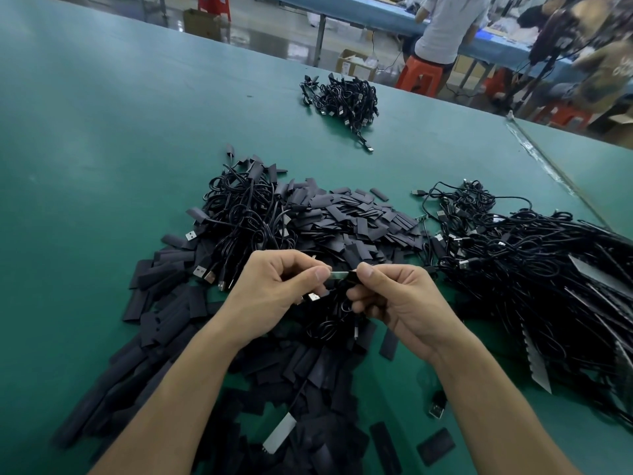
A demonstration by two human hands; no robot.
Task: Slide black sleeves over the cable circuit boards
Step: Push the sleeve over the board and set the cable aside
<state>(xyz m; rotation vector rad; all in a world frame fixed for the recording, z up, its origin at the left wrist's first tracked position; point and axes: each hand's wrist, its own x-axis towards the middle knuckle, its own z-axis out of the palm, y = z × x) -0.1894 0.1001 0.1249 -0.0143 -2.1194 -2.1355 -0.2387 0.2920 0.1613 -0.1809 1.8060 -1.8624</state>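
Note:
My left hand (274, 289) pinches a small circuit board (337, 275) between thumb and forefinger. My right hand (397, 296) pinches a black sleeve (352, 277) at the board's right end; the two meet above the table. The board's cable (329, 323) hangs in loops below my hands, its USB plug (312, 297) near my left palm. A big heap of flat black sleeves (342, 221) lies under and beyond my hands.
The green table (102, 132) carries a cable pile with sleeves (239, 207) at centre left, a large tangle of cables (534, 255) at right and a small cable bundle (342, 97) far back. A loose board (279, 433) lies near my left forearm. People work at a blue bench behind.

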